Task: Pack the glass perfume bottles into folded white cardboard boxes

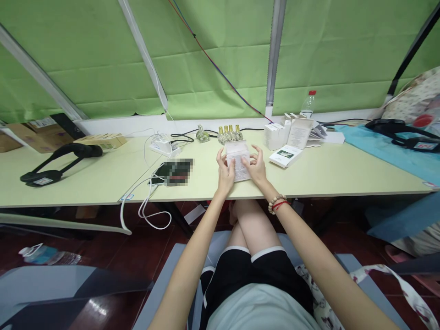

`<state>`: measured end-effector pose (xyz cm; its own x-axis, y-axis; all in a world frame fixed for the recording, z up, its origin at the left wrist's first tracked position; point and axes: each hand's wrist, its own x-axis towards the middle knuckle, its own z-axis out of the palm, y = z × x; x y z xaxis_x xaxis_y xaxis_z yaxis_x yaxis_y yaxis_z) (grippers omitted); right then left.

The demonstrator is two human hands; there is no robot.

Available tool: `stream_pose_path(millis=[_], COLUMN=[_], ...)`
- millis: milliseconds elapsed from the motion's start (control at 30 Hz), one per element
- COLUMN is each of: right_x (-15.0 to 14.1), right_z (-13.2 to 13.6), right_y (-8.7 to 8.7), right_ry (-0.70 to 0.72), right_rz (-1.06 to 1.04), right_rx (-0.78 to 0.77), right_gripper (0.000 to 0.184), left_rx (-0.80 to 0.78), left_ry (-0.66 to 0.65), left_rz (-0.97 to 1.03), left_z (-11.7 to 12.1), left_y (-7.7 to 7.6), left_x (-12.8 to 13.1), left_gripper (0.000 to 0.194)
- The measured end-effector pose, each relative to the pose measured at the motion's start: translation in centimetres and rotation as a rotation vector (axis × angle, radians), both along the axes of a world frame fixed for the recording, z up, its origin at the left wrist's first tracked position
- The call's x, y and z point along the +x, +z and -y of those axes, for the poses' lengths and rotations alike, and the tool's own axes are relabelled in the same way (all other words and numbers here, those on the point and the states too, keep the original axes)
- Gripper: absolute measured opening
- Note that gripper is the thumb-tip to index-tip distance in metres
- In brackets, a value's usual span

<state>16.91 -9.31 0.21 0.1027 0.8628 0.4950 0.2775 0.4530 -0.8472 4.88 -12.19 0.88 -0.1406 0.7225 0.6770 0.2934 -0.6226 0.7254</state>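
A small white carton (239, 166) with fine print on its face is held upright near the table's front edge, its top flap standing up. My left hand (225, 173) grips its left side, thumb on the printed face. On the right side my right hand (256, 167) closes around it the same way. Behind the carton stand several small glass perfume bottles with gold caps (229, 133). A rounder glass bottle (202, 135) is a little to their left. Right of my hands lies an open white box (286, 155) with a picture on it, beside a white box (275, 136).
To the left are a blurred-out phone (173, 172), white cables (143, 206), a power strip (165, 145) and a black headband-like device (62, 165). A bottle with a red cap (307, 104) stands at the back right. Blue cloth (381, 151) covers the table's right end.
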Motion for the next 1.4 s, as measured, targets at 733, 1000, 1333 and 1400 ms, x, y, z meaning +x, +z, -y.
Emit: stream_pose_path(millis=[733, 1000, 1333, 1400], right_x=[-0.3, -0.3, 0.0, 0.0], right_z=[0.3, -0.3, -0.3, -0.4], right_y=[-0.3, -0.7, -0.5, -0.6], right_ry=[0.181, 0.142, 0.191, 0.185], right_rz=[0.341, 0.272, 0.274, 0.277], right_rx=[0.037, 0.005, -0.043, -0.023], right_gripper=[0.019, 0.065, 0.076, 0.078], left_rx=[-0.404, -0.436, -0.395, -0.388], left_ry=[-0.079, 0.062, 0.009, -0.025], left_rz=[0.257, 0.468, 0.421, 0.408], left_z=[-2.2, -2.8, -2.6, -2.5], left_y=[-1.2, -1.2, -1.3, -1.2], left_x=[-1.0, -1.4, -1.2, -1.2], left_gripper=[0.055, 0.057, 0.059, 0.057])
